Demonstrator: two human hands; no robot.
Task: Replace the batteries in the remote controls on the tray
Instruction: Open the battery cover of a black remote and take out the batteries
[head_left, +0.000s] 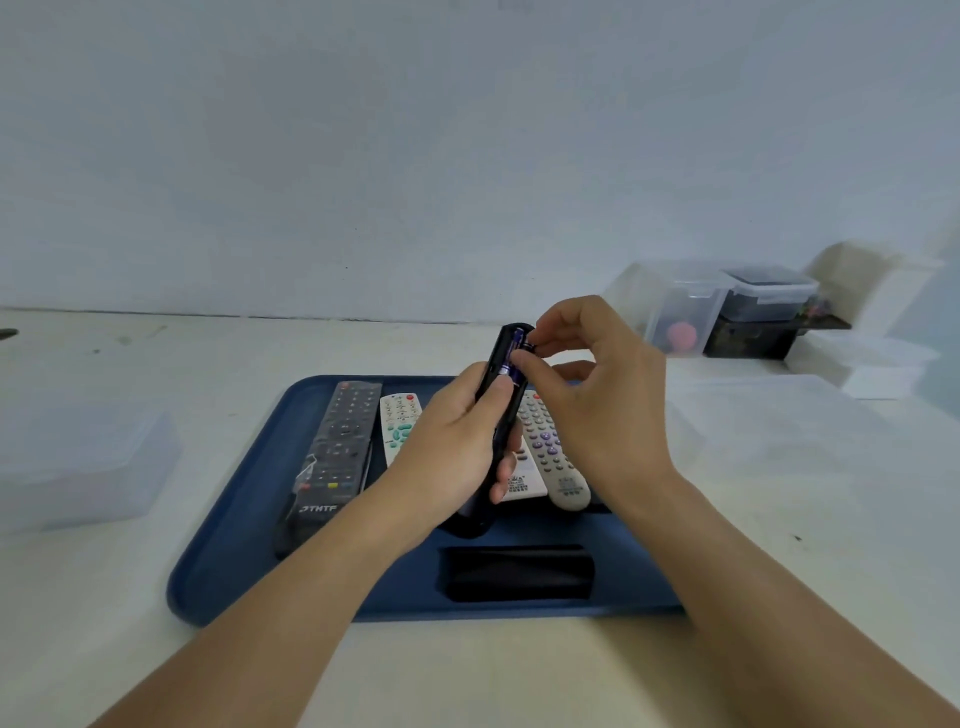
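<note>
Blue tray (234, 561) across the lower centre of the frame, carrying a long black remote (332, 457) at its left, white and grey remotes (550, 457) mid-tray, and a black battery cover (519, 571) lying near the front edge. Above the tray, black remote (506, 358) gripped back-up in the left hand (447, 457). Right hand (597, 384) pinching a purple battery (516, 353) at the open compartment.

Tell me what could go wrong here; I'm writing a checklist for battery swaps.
The right hand pinches a purple battery at the open bay of the black remote, which the left hand holds above the tray. It could slip onto the remotes below. The loose black cover might be knocked off by a forearm.
</note>
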